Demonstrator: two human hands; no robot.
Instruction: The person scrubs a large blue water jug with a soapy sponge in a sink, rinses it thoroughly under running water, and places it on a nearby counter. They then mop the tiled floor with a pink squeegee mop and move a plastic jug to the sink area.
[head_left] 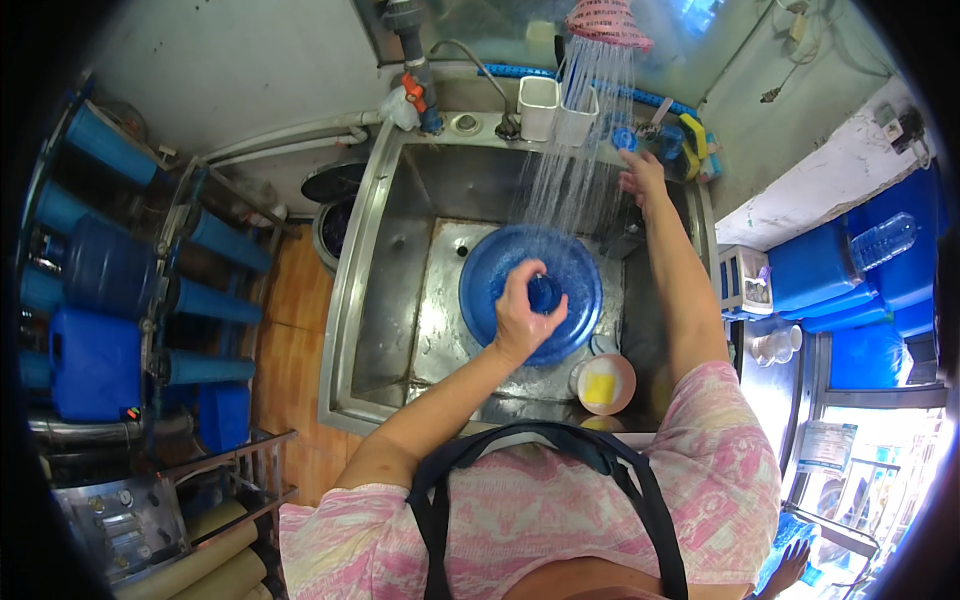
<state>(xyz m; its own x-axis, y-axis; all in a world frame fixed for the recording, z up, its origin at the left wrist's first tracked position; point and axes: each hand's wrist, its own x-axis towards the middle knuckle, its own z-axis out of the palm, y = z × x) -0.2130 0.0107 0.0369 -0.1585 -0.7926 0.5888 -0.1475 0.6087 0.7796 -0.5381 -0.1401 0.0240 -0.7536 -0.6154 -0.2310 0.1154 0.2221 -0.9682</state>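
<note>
My left hand grips a dark blue round object over a round blue basin in the steel sink. My right hand is raised at the sink's back right, fingers bent apart, beside a small blue item on the back ledge; I cannot tell whether they touch. Water streams from a spout wrapped in pink printed cloth. A pale pink bowl with a yellow sponge sits at the sink's front right. Two white containers stand on the back ledge.
Blue filter housings, jugs and a metal rack are left; a lidded bucket is beside the sink. Blue containers and plastic bottles line the right. Another person's hand shows at lower right. An orange-handled valve is behind.
</note>
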